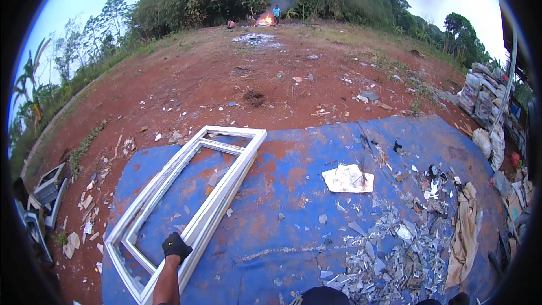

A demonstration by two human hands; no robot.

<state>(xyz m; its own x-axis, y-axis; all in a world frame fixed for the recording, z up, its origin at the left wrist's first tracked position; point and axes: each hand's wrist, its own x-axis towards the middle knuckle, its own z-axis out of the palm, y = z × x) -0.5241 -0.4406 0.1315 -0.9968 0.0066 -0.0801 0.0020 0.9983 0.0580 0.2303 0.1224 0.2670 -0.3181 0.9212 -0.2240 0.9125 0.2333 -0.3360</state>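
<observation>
Stacked grey-white sacks [479,93] at far right, beside tarp [293,192]

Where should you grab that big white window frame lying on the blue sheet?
Probably by a long side rail of the window frame, from the near end. It lies flat with open middles, so fingers can wrap a rail. The gloved left hand already grips the right rail there. Broken pieces lie to the right.

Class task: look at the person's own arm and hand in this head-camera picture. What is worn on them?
Only one arm shows, rising from the lower edge. Its hand wears a black glove with a snug cuff at the wrist. The forearm below has no sleeve. The other hand is out of view.
</observation>
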